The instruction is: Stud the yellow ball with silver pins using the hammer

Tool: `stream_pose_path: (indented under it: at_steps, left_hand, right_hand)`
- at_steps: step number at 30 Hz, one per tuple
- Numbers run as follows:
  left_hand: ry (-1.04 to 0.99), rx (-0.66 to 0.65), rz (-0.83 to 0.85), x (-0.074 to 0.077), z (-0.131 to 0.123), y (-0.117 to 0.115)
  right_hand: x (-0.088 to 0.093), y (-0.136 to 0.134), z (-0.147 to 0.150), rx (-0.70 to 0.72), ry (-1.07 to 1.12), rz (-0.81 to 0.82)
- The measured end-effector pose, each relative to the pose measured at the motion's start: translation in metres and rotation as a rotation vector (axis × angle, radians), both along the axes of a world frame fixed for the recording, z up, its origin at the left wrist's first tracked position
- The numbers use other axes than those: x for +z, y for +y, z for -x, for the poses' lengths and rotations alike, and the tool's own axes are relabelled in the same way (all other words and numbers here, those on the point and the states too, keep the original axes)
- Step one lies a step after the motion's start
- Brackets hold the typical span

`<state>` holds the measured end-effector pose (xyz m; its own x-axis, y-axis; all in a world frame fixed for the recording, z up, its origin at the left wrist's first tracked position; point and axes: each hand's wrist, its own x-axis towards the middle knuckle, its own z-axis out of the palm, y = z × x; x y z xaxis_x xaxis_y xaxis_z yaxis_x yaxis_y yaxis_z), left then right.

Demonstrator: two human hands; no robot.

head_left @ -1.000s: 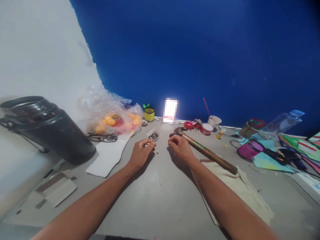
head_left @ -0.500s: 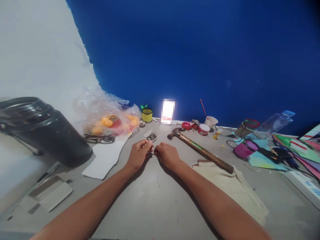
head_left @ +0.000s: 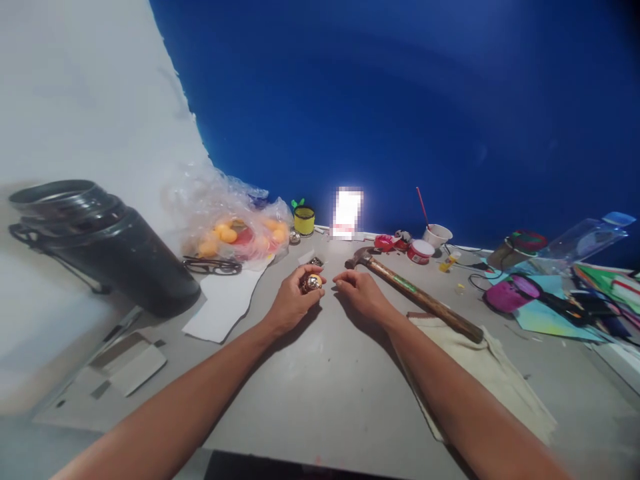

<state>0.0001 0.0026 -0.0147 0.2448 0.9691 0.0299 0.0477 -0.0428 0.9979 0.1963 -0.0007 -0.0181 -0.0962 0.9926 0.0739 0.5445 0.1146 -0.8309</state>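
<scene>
My left hand [head_left: 294,300] is closed around a small ball [head_left: 314,283], partly orange and partly covered in shiny metal pieces. The fingers hide its far left side. To the right of it, my right hand [head_left: 363,293] hovers a short gap away, thumb and forefinger brought together. Whatever the pinch holds, if anything, is too small to make out. Just beyond the left fingers lies a small open box [head_left: 315,260] with shiny metal bits inside, partly covered by the hand. A silvery ball [head_left: 295,237] sits further back.
A hammer [head_left: 420,293] lies on the right, its handle end over a beige cloth [head_left: 465,360]. Left are a dark flask [head_left: 135,260], eyeglasses [head_left: 213,266], white paper [head_left: 225,300] and a plastic bag [head_left: 200,207] with orange balls. A bright blurred rectangle [head_left: 347,212] stands against the blue wall.
The view has shifted, so the table things sit further right or left in frame. My left hand has turned, bringing the studded ball into sight. My hands are slightly further apart.
</scene>
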Motion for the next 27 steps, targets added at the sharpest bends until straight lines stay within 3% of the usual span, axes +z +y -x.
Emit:
stream_pose_path:
  at_steps: [6, 10, 19, 27]
  left_hand:
    - [-0.020, -0.035, 0.014, 0.0023, 0.0010, -0.0002]
    - [0.025, -0.034, -0.049, -0.0024, 0.0020, 0.0004]
    - [0.262, 0.013, -0.235, -0.0016, 0.0027, -0.0031]
    - [0.126, -0.107, -0.067, 0.0017, 0.0001, -0.0065]
  right_hand:
    - [0.0025, -0.0003, -0.0009, 0.027, 0.594, 0.310]
    - [0.0001, 0.0023, -0.0034, 0.036, 0.804, 0.392]
    - [-0.0029, 0.0046, -0.0085, 0.087, 0.953, 0.438]
    - [0.0028, -0.0003, -0.0020, 0.077, 0.903, 0.402]
